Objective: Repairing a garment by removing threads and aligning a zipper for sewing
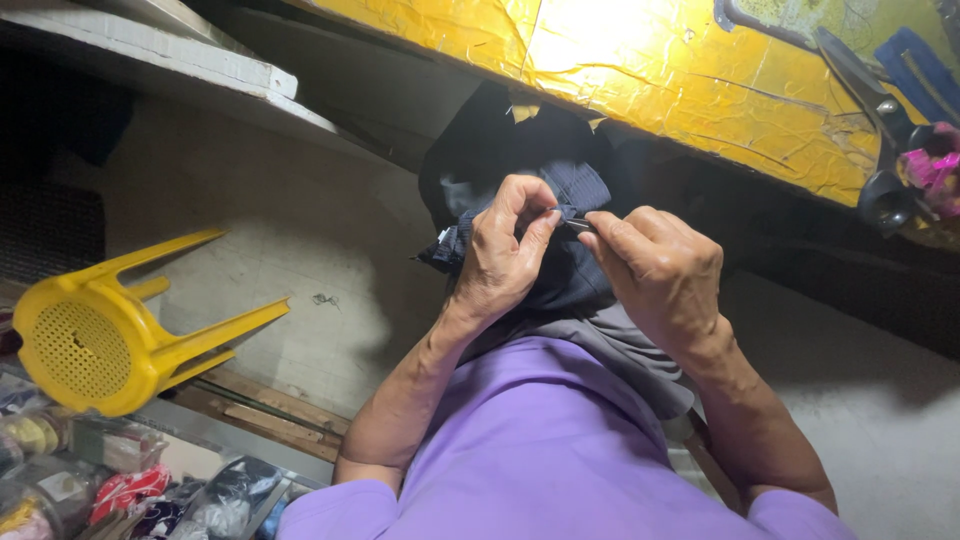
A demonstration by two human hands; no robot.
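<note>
The left hand (505,250) pinches a fold of dark navy ribbed fabric (560,185) between thumb and forefinger, its other fingers curled around the bunched cloth; the right hand (655,265) is closed beside it, thumb and forefinger tips pressed on a small thin item at the same fold, too small to tell what it is; the two hands' fingertips nearly touch. The fabric is held up in front of the person's chest, above the purple shirt (560,450), and hangs down over a grey garment (640,355) at the lap; its upper part sits just below the edge of the yellow taped surface (640,70). On that surface, far to the right, lie black-handled scissors (870,120) beside a pink scrap (935,165). To the left, a yellow plastic stool (110,330) lies tipped on its side on the tiled floor (300,260); below it, bagged threads and trims (130,495) crowd the lower left corner.
</note>
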